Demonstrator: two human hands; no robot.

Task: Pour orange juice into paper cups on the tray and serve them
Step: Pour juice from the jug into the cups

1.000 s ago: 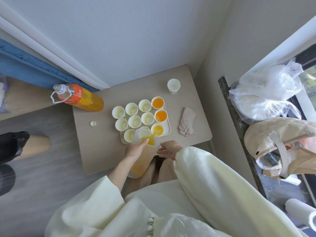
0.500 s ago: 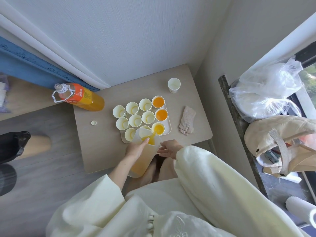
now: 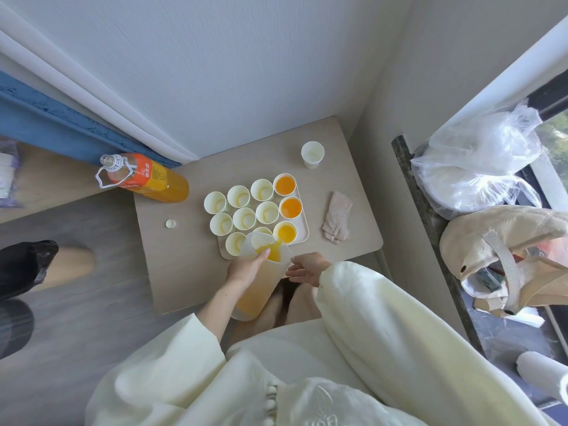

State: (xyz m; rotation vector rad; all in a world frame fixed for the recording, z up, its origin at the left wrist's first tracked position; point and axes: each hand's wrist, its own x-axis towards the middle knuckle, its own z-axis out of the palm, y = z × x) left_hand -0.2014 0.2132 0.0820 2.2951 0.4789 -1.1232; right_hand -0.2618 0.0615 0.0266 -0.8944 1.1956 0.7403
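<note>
Beige table (image 3: pixel 184 265): left hand (image 3: pixel 246 267) grips a tilted translucent plastic pitcher (image 3: pixel 261 292), spout pointing away over the near-middle white paper cup (image 3: pixel 265 230) on the cream tray (image 3: pixel 304 232); right hand (image 3: pixel 307 269) open alongside.

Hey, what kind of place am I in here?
Likely a home room corner by a window: small table, blue curtain along the wall, canvas bag and plastic bags on the ledge.

The left hand (image 3: pixel 248 267) curls round the jug (image 3: pixel 256 298) near its rim, its bare forearm stretched forward. The right hand (image 3: pixel 307 269) hangs loose just beside the jug, fingers relaxed, wrist covered by a sleeve (image 3: pixel 353 302).
</note>
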